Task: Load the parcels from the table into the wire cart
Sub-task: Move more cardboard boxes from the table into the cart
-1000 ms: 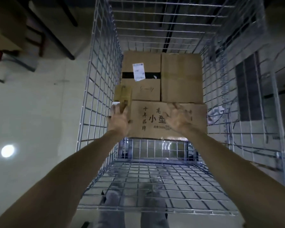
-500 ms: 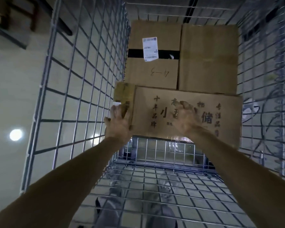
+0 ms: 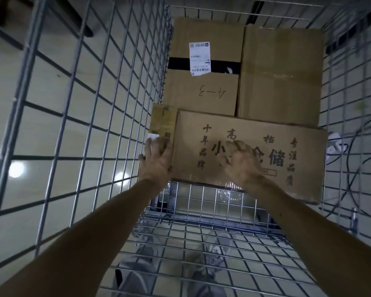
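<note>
Occlusions, unreadable bits
Right hand [image 3: 242, 162] covers some printed characters on flat brown cardboard box [image 3: 248, 127]; white shipping label [image 3: 199, 58] beyond left hand [image 3: 156, 162]: print too small; forearms [image 3: 77, 251] cropped below.

Your left hand [image 3: 156, 162] and right hand [image 3: 242, 162] are ungloved, with bare forearms [image 3: 90, 234]. You wear grey soft-fabric trainers [image 3: 137, 275].

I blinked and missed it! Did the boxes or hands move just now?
Almost nothing moved; only the view came closer. The left hand still rests on the small narrow cardboard box, the right hand still presses the printed brown cardboard box. Nothing grabbed or dropped.
</note>
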